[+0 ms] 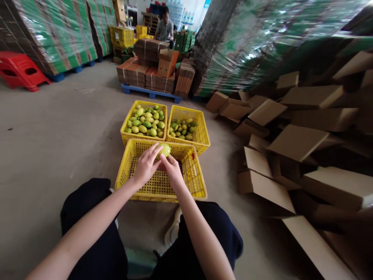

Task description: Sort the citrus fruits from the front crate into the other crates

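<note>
Between my hands is a yellow-green lemon [164, 150], raised over the front yellow crate [201, 182]. My left hand [147, 163] grips its left side with fingers closed round it. The fingertips of my right hand [170, 165] press on it from below and the right. Only the perforated floor and walls of the front crate show around my hands; part of its inside is hidden behind them. Just beyond it, a left yellow crate [124, 138] is heaped with green and yellow lemons [147, 124]. Beside that, a right yellow crate [204, 136] holds fewer lemons [181, 128].
Many cardboard boxes [300, 142] lie piled on my right. Stacked flat cartons [134, 74] stand on a blue pallet [151, 92] ahead. Wrapped pallet loads [61, 31] rise on both sides. A red stool [21, 68] is at far left. A person [164, 29] sits at the back.
</note>
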A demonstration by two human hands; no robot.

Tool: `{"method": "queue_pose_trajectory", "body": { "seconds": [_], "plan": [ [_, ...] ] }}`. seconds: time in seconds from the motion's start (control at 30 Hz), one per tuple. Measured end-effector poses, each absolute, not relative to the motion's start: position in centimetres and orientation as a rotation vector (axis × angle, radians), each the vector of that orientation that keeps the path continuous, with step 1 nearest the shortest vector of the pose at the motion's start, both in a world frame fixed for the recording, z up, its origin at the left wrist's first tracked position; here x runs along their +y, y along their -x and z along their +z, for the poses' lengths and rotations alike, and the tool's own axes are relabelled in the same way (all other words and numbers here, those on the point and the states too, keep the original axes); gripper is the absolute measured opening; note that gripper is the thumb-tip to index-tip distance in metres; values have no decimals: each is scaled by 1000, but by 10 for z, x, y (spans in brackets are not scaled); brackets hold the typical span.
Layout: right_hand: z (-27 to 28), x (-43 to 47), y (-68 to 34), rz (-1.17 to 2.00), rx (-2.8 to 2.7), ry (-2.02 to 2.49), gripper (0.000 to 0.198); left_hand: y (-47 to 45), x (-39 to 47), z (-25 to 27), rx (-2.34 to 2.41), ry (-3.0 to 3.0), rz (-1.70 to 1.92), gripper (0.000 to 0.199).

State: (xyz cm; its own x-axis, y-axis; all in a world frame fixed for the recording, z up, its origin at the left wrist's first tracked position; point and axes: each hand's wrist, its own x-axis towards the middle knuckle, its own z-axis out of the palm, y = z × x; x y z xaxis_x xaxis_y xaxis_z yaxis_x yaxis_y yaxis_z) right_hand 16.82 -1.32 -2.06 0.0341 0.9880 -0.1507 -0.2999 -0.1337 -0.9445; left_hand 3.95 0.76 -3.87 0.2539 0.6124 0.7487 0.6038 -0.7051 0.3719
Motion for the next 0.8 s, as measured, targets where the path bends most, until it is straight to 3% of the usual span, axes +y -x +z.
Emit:
{"method": "queue_pose_trajectory", "body": {
  "seconds": [0.3,0.6,0.8],
  "plan": [
    [-15,-9,-172,1268,-727,1126,47,-51,3,-44,962,-2445,1531,74],
    [-12,-15,-179,1256,-825,1252,48,-43,6,-47,1091,-2436,1136,72],
    [-17,-13,-184,1367,-862,1249,46,-42,9,-51,1010,-2437,996,88]
  ]
}}
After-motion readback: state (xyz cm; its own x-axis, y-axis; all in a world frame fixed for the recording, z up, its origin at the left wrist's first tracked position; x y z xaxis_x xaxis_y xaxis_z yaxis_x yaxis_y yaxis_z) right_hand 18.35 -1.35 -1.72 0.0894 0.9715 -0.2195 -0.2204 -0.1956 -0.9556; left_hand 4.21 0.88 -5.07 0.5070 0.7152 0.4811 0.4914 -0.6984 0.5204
